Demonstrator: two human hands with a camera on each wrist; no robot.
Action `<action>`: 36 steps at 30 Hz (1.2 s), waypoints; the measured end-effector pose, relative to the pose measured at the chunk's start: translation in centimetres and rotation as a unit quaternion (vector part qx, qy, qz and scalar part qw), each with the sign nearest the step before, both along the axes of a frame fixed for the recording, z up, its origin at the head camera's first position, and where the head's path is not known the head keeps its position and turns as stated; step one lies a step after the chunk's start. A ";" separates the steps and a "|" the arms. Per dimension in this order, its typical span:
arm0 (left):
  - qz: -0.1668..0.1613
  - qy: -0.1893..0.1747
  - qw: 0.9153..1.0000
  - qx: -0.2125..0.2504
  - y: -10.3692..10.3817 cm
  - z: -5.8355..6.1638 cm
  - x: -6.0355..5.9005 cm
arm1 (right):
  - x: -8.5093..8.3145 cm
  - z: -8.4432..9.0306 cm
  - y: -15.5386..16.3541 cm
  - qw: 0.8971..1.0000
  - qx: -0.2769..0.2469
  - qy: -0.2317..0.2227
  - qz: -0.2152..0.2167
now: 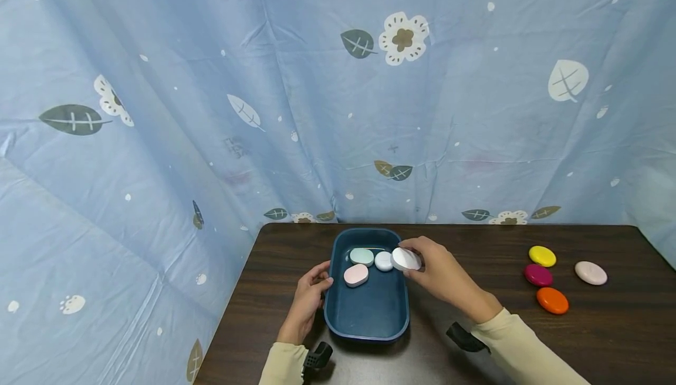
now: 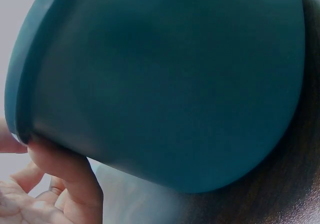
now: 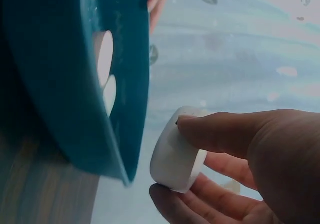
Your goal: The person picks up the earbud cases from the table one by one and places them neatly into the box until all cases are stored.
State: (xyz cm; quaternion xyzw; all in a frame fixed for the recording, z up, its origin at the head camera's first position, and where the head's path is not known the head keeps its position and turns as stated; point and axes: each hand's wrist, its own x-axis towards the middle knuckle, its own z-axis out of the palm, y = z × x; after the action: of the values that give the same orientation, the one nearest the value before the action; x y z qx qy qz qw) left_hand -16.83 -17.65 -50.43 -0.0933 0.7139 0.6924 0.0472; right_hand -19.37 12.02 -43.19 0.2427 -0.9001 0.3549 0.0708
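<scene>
Dark wooden table (image 1: 607, 338) across the lower part of the head view, backed by a pale blue curtain (image 1: 296, 91) printed with leaves and flowers. Lower centre: one deep teal bin (image 1: 367, 308), oval, standing on the table. Inside it, toward its far end: one pale green pebble-shaped piece (image 1: 361, 256), one small white piece (image 1: 383, 260), one pink piece (image 1: 356, 275). Right hand (image 1: 440, 273), just right of the bin's far rim: thumb and fingers curled round a white oval piece (image 1: 406, 259), held above the rim; the right wrist view shows the same piece (image 3: 176, 156) pinched between thumb and fingers, beside the bin's edge (image 3: 127, 109). Left hand (image 1: 308, 297): fingers bent against the bin's left wall, fingertips at the rim; the left wrist view shows one finger (image 2: 70, 176) pressed to the outer wall (image 2: 165, 84). Right side of the frame, loose on the table, well apart from the bin: yellow piece (image 1: 542, 256), magenta piece (image 1: 538, 274), orange piece (image 1: 552, 300), pale pink piece (image 1: 591, 273).
</scene>
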 end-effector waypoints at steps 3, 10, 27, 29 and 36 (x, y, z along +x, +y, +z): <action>-0.004 0.004 1.000 0.001 0.0 -0.1 -0.1 | -0.2 0.1 -1.1 1.000 0.014 -0.013 0.018; -0.005 0.008 1.000 0.000 -0.1 -0.1 -0.1 | -0.9 0.0 -3.3 0.997 0.053 -0.049 0.025; -0.007 0.013 1.000 -0.001 0.0 0.1 0.1 | -1.8 -0.9 -5.8 0.993 0.097 -0.063 0.026; -0.006 0.011 1.000 0.000 0.0 0.0 0.0 | -1.9 -1.0 -5.9 0.992 0.102 -0.064 0.025; -0.006 0.008 1.000 0.000 -0.1 -0.2 0.0 | -1.8 -1.3 -6.2 0.991 0.117 -0.048 0.031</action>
State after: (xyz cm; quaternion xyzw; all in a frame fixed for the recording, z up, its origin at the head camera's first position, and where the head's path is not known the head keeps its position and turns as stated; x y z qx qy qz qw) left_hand -16.84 -17.72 -50.63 -0.0834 0.7145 0.6931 0.0463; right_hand -21.18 5.79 -44.47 0.2597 -0.9299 0.2601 -0.0125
